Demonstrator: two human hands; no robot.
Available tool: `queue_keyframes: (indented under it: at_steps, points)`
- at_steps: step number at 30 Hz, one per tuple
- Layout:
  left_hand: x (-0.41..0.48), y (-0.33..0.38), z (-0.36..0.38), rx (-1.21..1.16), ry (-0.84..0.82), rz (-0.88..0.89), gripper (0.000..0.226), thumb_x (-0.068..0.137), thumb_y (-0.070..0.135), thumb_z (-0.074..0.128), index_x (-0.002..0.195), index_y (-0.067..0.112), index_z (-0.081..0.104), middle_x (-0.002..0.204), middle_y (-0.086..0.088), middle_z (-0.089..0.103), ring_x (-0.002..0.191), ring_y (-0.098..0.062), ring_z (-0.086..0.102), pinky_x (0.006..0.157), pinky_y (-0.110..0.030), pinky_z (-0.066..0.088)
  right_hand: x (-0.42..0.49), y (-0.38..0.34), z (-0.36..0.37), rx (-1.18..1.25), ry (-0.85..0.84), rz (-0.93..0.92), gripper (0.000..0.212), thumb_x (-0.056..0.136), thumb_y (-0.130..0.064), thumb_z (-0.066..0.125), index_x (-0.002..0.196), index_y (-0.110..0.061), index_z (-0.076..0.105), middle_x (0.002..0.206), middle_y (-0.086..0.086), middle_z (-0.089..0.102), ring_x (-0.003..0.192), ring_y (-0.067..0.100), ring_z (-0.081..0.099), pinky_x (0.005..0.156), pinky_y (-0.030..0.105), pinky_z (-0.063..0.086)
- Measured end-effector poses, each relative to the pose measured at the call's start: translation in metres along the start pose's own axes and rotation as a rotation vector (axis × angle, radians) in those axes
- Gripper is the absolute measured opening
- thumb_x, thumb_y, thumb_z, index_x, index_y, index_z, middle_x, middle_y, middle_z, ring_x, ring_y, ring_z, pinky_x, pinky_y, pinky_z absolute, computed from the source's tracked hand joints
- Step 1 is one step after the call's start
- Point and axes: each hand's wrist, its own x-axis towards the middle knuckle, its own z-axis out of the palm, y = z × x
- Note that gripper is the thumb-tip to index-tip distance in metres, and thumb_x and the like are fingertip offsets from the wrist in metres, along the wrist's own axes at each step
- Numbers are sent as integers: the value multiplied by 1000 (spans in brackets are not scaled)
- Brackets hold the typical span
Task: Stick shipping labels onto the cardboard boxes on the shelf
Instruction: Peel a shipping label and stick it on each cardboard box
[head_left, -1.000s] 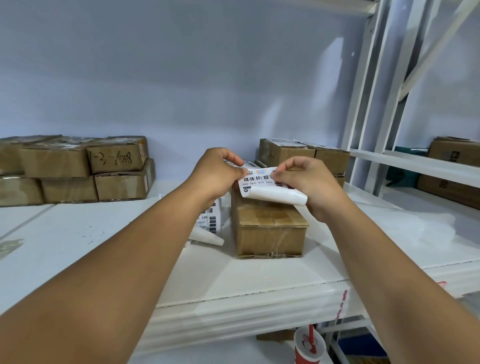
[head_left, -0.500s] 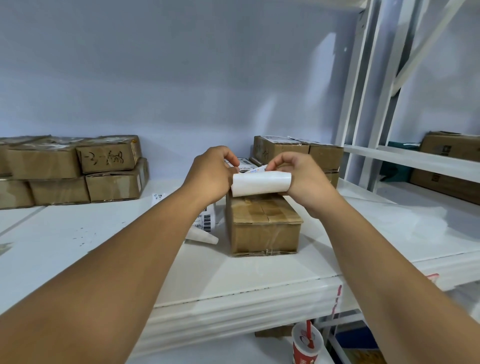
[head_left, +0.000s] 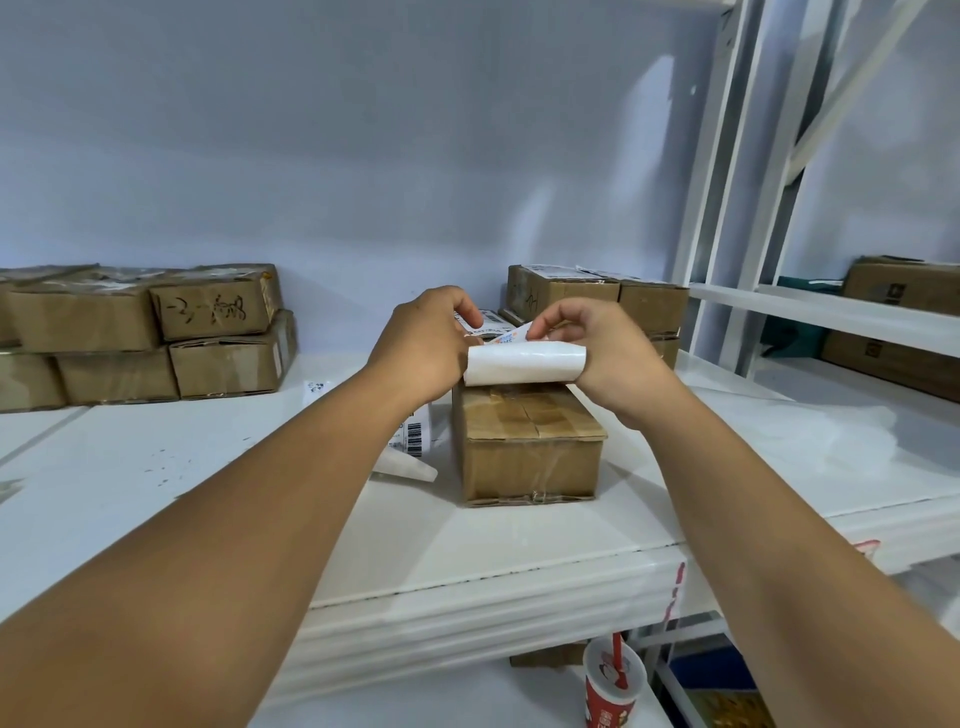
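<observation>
A taped brown cardboard box stands on the white shelf, just below both hands. Above its top I hold a shipping label that curls over, so its blank white back faces me. My left hand pinches the label's left edge. My right hand pinches the right end, with its fingers on the printed layer at the top edge. Whether the label touches the box top I cannot tell.
More labels lie on the shelf left of the box. Brown boxes are stacked at the far left and behind the hands. A second rack with boxes stands to the right. A red cup sits below the shelf.
The label has rolled over from printed side up to blank back facing me. Both hands have stayed above the box while the camera shifted slightly.
</observation>
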Motion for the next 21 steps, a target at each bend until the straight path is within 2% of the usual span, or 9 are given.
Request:
queue_keyframes:
  at_steps: [4,9,12,16,21]
  points:
    - [-1,-2,2,120,-6,59,25,83,5,63,93,26,56,98,-3,59,90,-24,58,78,-35,51,-1,-1,0,-29,4,-15,34,80,11,55,77,-22,63,77,2,66,72,16,58,69,31,48]
    - [-6,2,3,224,-51,142,32,81,17,70,110,20,56,98,1,52,90,-20,51,79,-35,48,-1,-1,-1,-34,-12,-11,31,79,10,60,77,-21,64,79,4,66,78,20,62,75,40,53]
    - [-6,2,2,237,-60,157,35,81,19,71,112,20,55,105,-2,56,93,-20,52,80,-37,49,-1,-2,-1,-28,-17,1,27,79,6,62,77,-21,65,80,6,65,76,21,60,75,44,53]
    - [-7,2,2,287,-100,183,38,82,18,69,116,21,52,110,-4,58,90,-18,50,79,-35,49,-1,-3,-1,-42,-35,-3,21,79,1,67,80,-20,66,78,3,63,73,19,57,70,37,49]
    - [-7,1,2,326,-125,179,47,79,8,70,120,23,51,111,-3,58,92,-19,52,77,-34,49,-2,-5,-1,0,-41,2,23,81,3,65,80,-19,65,74,3,63,71,18,58,68,33,46]
